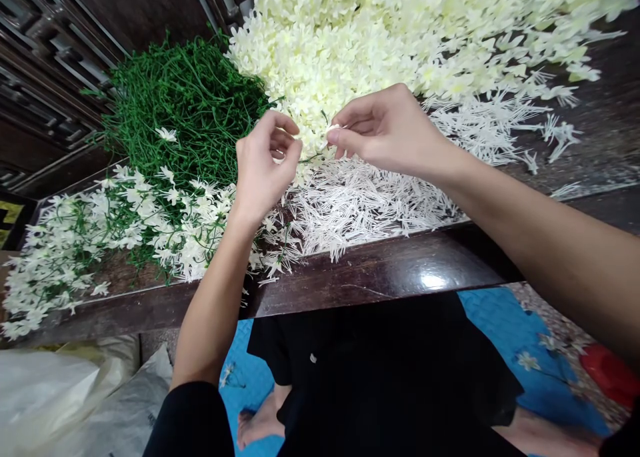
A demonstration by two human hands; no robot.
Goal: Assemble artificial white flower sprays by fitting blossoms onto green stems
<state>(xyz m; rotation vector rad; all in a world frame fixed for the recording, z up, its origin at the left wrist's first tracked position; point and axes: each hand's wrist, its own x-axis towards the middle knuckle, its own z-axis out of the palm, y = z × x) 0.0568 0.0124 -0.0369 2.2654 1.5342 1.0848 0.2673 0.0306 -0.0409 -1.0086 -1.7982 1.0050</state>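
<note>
My left hand (267, 163) is closed, thumb and fingertips brought together on a thin green plastic stem (314, 157) that runs toward the other hand. My right hand (383, 133) pinches a small white flower piece (332, 131), mostly covered by the fingertips. Beneath and behind both hands spreads a heap of pale yellow-white artificial petals (300, 63). White stamen pieces (350, 203) lie in a pile below my right hand. To the left stands a tangled mound of green stems (185, 103). Assembled white flowers with stems (135, 210) lie in front of it.
Everything lies on a dark wooden table (350, 277) with a raised front edge. White sacks (65, 390) stand at lower left. A blue mat (500, 317) covers floor below, with a few fallen flowers (527, 361). A red object (610, 377) sits at lower right.
</note>
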